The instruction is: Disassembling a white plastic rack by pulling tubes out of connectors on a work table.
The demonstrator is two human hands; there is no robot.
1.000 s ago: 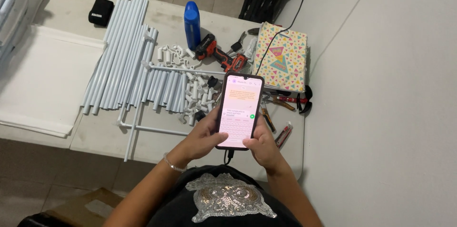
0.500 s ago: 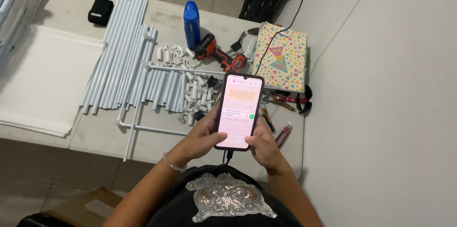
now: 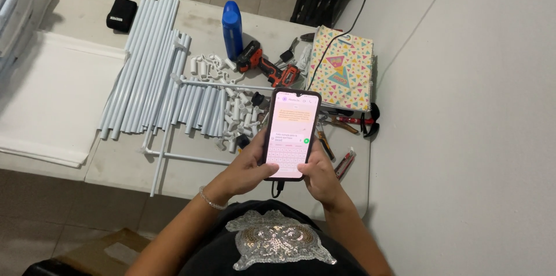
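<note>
I hold a smartphone (image 3: 291, 132) upright in front of me, its lit screen showing a chat with a keyboard. My left hand (image 3: 248, 167) grips its left edge and my right hand (image 3: 321, 174) grips its right lower edge, both thumbs over the keyboard. A cable hangs from the phone's bottom. Beneath the phone is a white table (image 3: 124, 163) with white plastic tubes (image 3: 145, 67) and small white connectors (image 3: 237, 117).
On the table lie a blue bottle (image 3: 232, 28), a red and black power drill (image 3: 267, 67), a colourful spiral notebook (image 3: 343, 67), pliers (image 3: 353, 121), a black pouch (image 3: 121, 13) and a white panel (image 3: 46, 102). A grey wall runs along the right. A cardboard box (image 3: 98, 256) sits on the floor.
</note>
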